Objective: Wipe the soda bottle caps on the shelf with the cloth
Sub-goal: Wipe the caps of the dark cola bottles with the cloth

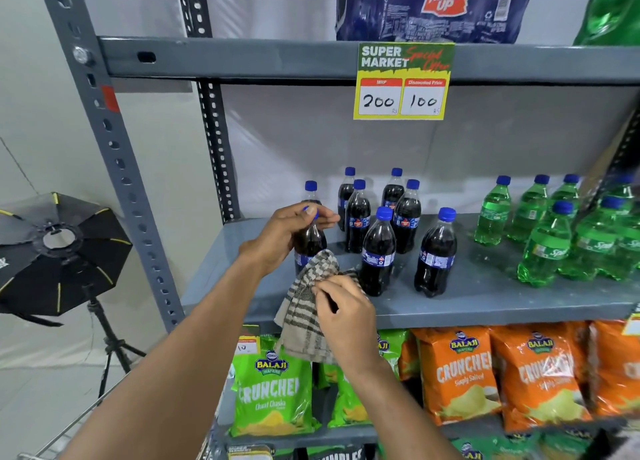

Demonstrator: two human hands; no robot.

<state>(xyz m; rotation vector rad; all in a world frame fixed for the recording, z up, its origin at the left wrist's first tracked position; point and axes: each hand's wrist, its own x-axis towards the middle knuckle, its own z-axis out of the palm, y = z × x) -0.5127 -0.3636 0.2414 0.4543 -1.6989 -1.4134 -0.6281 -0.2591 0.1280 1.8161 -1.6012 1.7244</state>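
Note:
Several dark cola bottles with blue caps stand on the grey middle shelf [485,303]. My left hand [289,232] grips the neck and blue cap of the front-left cola bottle [310,241], which stands on the shelf. Just below and to the right, my right hand [343,312] holds a beige cloth with dark checks [304,307]; the cloth hangs over the shelf's front edge beside that bottle's lower body. Two more cola bottles [377,251] [436,255] stand in front to the right, others behind them.
Several green soda bottles [543,248] with blue caps fill the shelf's right side. A price tag [403,81] hangs from the shelf above. Green and orange chip bags [460,373] sit below. A studio light on a tripod [55,251] stands left of the rack post [117,161].

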